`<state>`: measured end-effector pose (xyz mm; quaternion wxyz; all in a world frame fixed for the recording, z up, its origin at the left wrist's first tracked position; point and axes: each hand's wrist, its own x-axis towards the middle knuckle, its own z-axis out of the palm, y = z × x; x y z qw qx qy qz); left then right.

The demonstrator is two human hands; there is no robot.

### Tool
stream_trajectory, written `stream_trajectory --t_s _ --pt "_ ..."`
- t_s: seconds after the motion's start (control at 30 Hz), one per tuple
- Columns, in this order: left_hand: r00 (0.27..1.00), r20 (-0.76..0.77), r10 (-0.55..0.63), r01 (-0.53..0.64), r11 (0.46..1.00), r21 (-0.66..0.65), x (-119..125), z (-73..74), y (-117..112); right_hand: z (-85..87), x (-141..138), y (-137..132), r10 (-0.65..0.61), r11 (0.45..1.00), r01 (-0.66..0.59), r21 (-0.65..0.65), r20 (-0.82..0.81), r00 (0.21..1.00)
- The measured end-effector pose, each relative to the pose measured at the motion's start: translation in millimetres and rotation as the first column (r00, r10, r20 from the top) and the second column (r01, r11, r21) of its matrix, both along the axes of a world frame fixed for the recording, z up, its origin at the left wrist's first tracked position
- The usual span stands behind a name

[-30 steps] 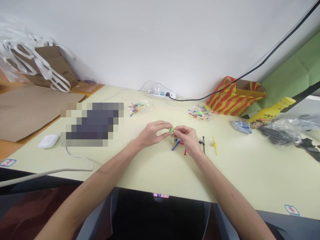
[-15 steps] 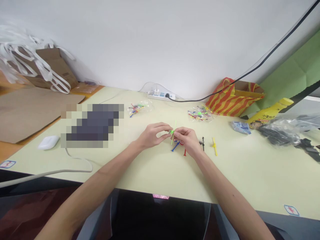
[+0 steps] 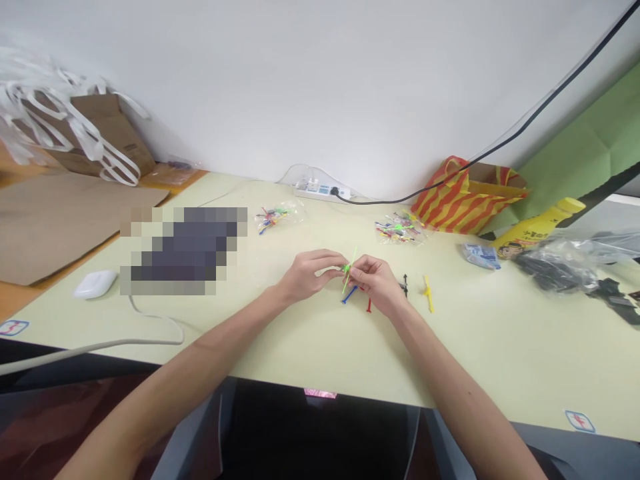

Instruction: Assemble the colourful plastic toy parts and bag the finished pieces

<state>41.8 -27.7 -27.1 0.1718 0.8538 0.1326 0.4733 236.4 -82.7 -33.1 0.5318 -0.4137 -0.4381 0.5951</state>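
Between my hands, just above the table, is a thin bright-green plastic piece [image 3: 349, 269] with a long narrow bar. The fingertips of my left hand [image 3: 313, 273] pinch it from the left, and my right hand [image 3: 375, 280] grips it from the right. A blue plastic piece [image 3: 350, 295] and a red piece [image 3: 369, 305] lie on the table under my right hand, partly hidden by it. Right of that hand are a black piece [image 3: 405, 287] and a yellow piece [image 3: 429, 293].
Clear bags of coloured pieces [image 3: 277, 217] [image 3: 400, 228] lie farther back. Behind them stand a power strip [image 3: 320, 191] and a striped bag [image 3: 460, 200]. A yellow bottle [image 3: 537, 228] is at right; a white case [image 3: 95, 284] and a blurred dark patch [image 3: 185, 250] are at left.
Both hands stay together on the green piece, which sits slightly lower and has its bar tilted more to the right. The pieces on the table look unmoved.
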Motion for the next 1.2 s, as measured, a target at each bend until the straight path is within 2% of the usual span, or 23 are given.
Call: stream_trajectory --t_s 0.17,0.4,0.6,0.67,0.77,0.87,0.93,1.0,1.07,1.13,1.2 --pt "0.997 0.072 0.011 -0.010 1.000 -0.016 4 2.3 -6 4.8 1 -1 0.059 0.998 -0.062 -0.034 -0.067 0.996" --pt "0.996 0.085 0.000 0.001 1.000 -0.006 6 2.2 -8 6.5 2 -1 0.102 0.992 -0.110 -0.066 -0.104 0.989" --pt "0.997 0.022 0.072 -0.074 0.995 0.068 -1 8.0 -2 15.7 -2 -5 0.105 0.994 -0.105 0.003 -0.066 0.992" --pt "0.992 0.025 0.125 -0.126 0.990 0.059 -6 8.8 3 19.2 -2 -5 0.057 0.997 -0.056 0.058 -0.004 0.998" --pt "0.982 -0.024 0.187 -0.186 0.982 0.027 -15 7.6 13 23.7 3 -5 -0.145 0.975 0.121 0.184 0.122 0.982" --pt "0.969 -0.159 0.189 -0.192 0.981 -0.008 -23 5.8 21 26.2 13 -4 -0.396 0.883 0.274 0.380 0.293 0.870" --pt "0.952 -0.259 0.163 -0.175 0.984 -0.027 -27 5.6 24 26.1 21 -4 -0.530 0.802 0.265 0.536 0.432 0.730" --pt "0.929 -0.344 0.136 -0.160 0.986 -0.042 -28 6.4 24 24.5 28 -4 -0.605 0.737 0.136 0.663 0.556 0.569" --pt "0.900 -0.421 0.112 -0.151 0.987 -0.060 -27 7.3 23 22.2 33 -3 -0.609 0.715 -0.053 0.697 0.658 0.443" --pt "0.870 -0.484 0.095 -0.151 0.986 -0.078 -26 7.3 22 20.0 36 -3 -0.558 0.731 -0.209 0.650 0.745 0.365" --pt "0.845 -0.527 0.086 -0.155 0.984 -0.089 -25 6.0 22 17.9 37 -4 -0.485 0.763 -0.310 0.567 0.819 0.305"
